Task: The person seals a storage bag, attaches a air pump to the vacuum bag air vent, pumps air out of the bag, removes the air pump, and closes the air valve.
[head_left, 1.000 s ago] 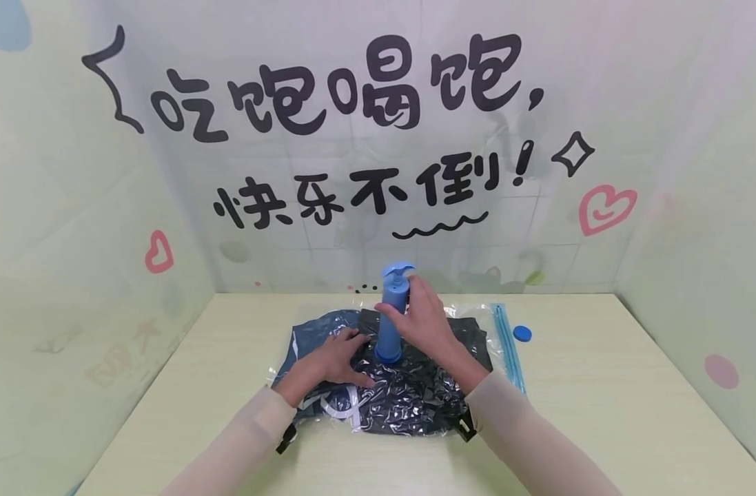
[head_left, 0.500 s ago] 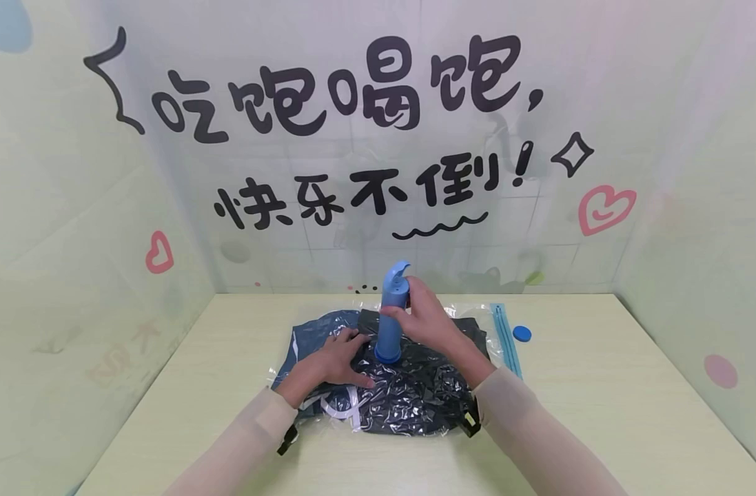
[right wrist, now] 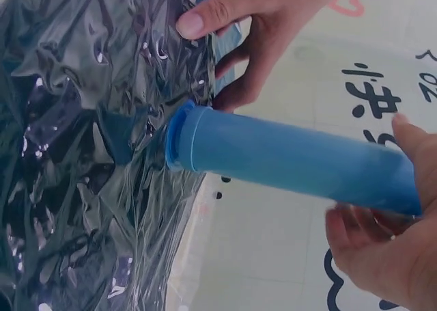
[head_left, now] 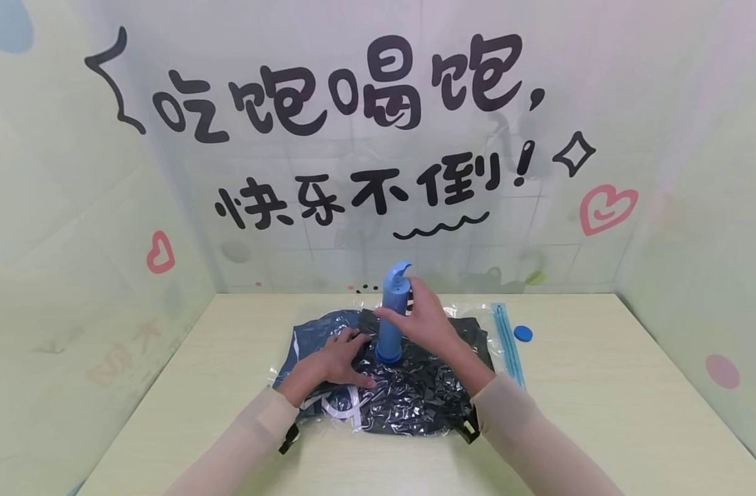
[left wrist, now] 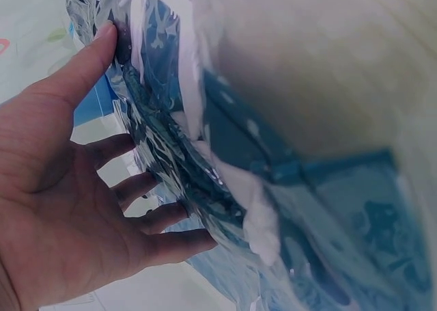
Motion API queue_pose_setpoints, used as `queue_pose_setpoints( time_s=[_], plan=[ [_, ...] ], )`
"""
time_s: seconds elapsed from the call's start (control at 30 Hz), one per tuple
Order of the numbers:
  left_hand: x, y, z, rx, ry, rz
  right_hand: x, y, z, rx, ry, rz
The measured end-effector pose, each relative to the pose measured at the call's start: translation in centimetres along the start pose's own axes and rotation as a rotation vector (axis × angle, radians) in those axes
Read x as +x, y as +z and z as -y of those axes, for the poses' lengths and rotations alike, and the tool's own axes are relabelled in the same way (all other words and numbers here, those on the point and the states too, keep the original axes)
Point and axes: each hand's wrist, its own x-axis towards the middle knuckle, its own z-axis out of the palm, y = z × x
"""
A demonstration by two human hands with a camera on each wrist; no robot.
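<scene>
A blue hand pump (head_left: 391, 324) stands nearly upright, its base on a clear vacuum storage bag (head_left: 415, 406) of dark folded clothes. My right hand (head_left: 428, 318) grips the upper barrel just under the light blue handle (head_left: 397, 271); in the right wrist view, thumb and fingers lie on opposite sides of the pump (right wrist: 287, 154). Left of the pump, my left hand (head_left: 337, 362) rests on the bag with its fingers spread. The left wrist view shows those fingertips (left wrist: 198, 241) touching the crinkled plastic. The pump's foot hides whatever it sits on.
A blue round cap (head_left: 523, 333) lies on the pale wooden table (head_left: 607, 372), right of the bag's blue zip edge (head_left: 508, 344). A printed curtain wall (head_left: 378, 255) rises behind the table, with more curtain on both sides.
The pump's handle has turned about its axis since a second ago, and my right hand has shifted slightly on the barrel. My left hand stays in place on the bag.
</scene>
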Motion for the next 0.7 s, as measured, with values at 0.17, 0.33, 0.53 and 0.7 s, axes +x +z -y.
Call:
queue_pose_setpoints(
  time_s=[0.17,0.33,0.53,0.7],
  plan=[
    [0.2,0.06,0.08,0.009,-0.006,0.014,0.09,0.42,0.62,-0.005,-0.007,-0.153],
    [0.25,0.06,0.03,0.011,-0.008,0.015,-0.01,0.67,0.74,-0.036,-0.052,-0.216],
    [0.24,0.04,0.02,0.005,-0.017,0.013,-0.04,0.6,0.56,-0.061,-0.075,-0.213],
    [0.25,0.09,0.01,0.003,-0.014,0.015,0.0,0.36,0.62,-0.056,-0.079,-0.179]
  ],
)
